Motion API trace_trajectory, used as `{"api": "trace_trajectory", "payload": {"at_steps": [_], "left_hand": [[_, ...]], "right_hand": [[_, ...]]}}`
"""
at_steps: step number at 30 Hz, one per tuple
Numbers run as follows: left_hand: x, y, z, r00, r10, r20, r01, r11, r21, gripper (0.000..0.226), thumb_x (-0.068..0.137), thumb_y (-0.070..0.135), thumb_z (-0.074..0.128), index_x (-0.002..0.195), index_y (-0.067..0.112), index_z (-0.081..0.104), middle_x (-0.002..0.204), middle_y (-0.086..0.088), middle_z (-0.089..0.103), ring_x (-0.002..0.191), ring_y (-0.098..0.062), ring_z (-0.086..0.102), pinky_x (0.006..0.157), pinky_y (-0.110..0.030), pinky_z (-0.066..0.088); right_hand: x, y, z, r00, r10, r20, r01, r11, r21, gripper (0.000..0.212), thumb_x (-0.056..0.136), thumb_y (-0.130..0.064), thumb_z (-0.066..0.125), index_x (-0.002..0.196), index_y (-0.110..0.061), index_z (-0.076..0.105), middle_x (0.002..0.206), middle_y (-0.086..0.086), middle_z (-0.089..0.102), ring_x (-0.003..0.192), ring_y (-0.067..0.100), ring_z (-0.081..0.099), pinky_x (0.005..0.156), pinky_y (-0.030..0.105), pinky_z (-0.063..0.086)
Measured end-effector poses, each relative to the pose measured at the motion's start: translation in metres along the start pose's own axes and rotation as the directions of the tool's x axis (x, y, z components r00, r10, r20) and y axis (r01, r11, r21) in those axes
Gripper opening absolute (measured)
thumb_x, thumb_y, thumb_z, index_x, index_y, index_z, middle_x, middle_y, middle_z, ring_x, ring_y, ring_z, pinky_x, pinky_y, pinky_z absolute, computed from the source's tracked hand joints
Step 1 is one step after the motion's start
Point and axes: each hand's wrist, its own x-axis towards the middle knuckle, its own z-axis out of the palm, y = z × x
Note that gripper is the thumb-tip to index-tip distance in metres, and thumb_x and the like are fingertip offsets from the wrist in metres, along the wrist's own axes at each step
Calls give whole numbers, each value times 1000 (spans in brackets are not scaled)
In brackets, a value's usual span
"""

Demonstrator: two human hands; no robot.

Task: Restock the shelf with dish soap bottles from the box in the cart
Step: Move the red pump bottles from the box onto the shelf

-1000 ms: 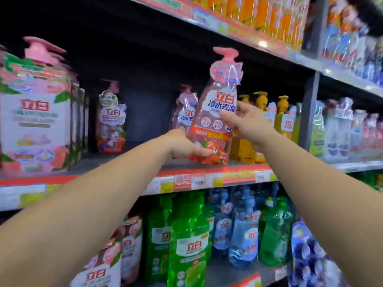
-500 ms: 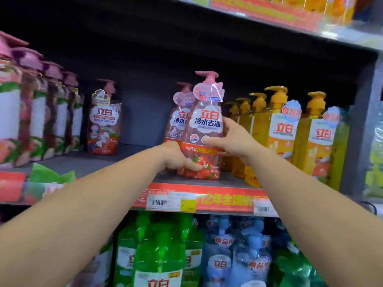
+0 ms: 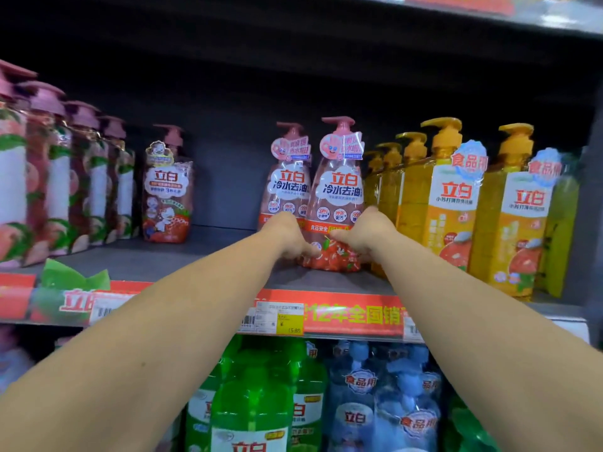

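Bottle of pink dish soap (image 3: pixel 336 203) upright on shelf (image 3: pixel 182 256), my left hand (image 3: pixel 287 236) and right hand (image 3: pixel 368 233) gripping its lower body, twin pink bottle (image 3: pixel 287 181) just behind-left, yellow pump bottles (image 3: pixel 447 203) crowding right, strawberry bottle (image 3: pixel 168 190) well apart left.

A dark grey back panel (image 3: pixel 225 177) closes the shelving bay behind the goods. A grey upright (image 3: pixel 590 223) stands at the right edge. Red price strips (image 3: pixel 352 316) line the shelf front, and the upper shelf's underside (image 3: pixel 293 37) lies in shadow.
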Motion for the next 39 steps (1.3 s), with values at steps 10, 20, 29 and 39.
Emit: {"api": "trace_trajectory", "payload": {"at_steps": [10,20,29,39], "left_hand": [[-16,-31,-26,938,211,273,-269,943,195,63,81,49,72,137,27,53,139,3,53,123,-18,51,105,-29,39],[-26,-30,-26,851,19,525,-281,861,424,80,87,77,25,154,38,6,163,4,13,149,-21,16,121,-43,12],[-35,-26,-29,827,-66,558,-236,860,453,78,88,77,16,155,36,9,163,3,12,150,-22,11,120,-45,7],[-46,-43,-49,829,1,559,-234,909,346,107,60,88,35,154,42,10,162,11,15,148,-16,19,121,-43,14]], "right_hand": [[-11,8,11,935,-326,-142,296,934,-197,44,79,-38,76,107,-18,47,105,3,59,102,26,60,78,34,48],[-7,5,18,833,-496,245,553,731,-400,49,95,-26,57,141,-38,46,138,1,57,120,23,54,96,27,42],[9,17,24,831,-494,254,556,738,-383,52,99,-15,49,142,-42,42,145,2,50,124,25,52,100,31,46],[16,32,19,779,-547,305,625,712,-320,39,97,-16,55,132,-33,59,136,-4,58,118,19,55,87,17,34]]}}
